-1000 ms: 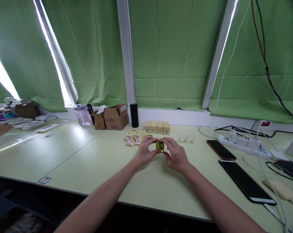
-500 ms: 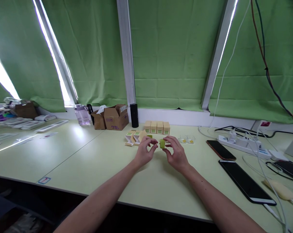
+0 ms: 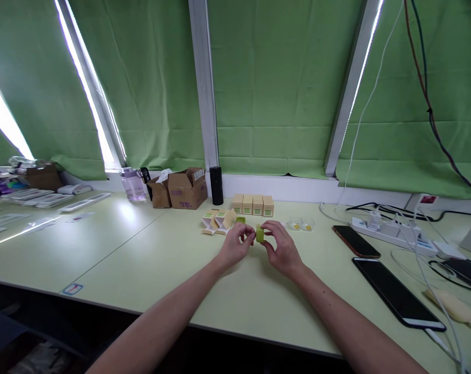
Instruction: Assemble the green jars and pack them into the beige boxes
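Observation:
A small green block-like piece (image 3: 260, 234) is pinched between the thumb and fingers of my right hand (image 3: 283, 249), held above the table. Close by on its left, my left hand (image 3: 235, 246) has thumb and fingertips pressed together at the piece's edge; whether something tiny sits between them is hidden. Just behind my left hand lies another green piece (image 3: 240, 219). Two opened small cartons (image 3: 219, 221) lie to the left of it. Several closed tan cartons (image 3: 253, 204) with green labels stand in a row behind.
Clear round containers with yellow bits (image 3: 301, 224) sit right of my hands. Two phones (image 3: 397, 291), a power strip (image 3: 391, 231) and cables occupy the right side. At the back stand a black cylinder (image 3: 216, 186), cardboard boxes (image 3: 186, 189) and a purple bottle (image 3: 133, 184).
My left fingertips have closed together and moved right, up to the green piece. My right hand has turned the piece slightly and lowered it a little. The green piece behind shows more.

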The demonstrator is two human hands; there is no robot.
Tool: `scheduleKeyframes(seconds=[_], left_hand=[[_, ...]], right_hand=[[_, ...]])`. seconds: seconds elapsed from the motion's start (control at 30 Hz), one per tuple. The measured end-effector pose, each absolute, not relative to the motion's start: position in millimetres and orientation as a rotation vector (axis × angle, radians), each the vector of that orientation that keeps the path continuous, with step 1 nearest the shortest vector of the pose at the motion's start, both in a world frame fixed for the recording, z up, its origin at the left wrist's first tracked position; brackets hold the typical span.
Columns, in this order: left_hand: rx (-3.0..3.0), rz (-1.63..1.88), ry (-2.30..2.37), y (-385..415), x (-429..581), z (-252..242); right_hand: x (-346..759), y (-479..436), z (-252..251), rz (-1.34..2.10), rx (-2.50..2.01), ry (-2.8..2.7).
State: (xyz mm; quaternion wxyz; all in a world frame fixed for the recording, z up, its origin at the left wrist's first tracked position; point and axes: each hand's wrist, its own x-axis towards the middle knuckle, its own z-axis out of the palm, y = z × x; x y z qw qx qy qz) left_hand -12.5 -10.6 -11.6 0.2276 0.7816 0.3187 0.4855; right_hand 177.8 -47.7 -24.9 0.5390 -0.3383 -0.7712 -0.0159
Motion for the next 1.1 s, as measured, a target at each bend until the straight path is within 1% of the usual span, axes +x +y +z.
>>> scheduleKeyframes(seconds=[1.1], left_hand=[[2.091, 1.325, 0.909, -10.3, -11.7, -11.6]], right_hand=[[176.6, -45.5, -25.8, -0.031, -0.806, -1.825]])
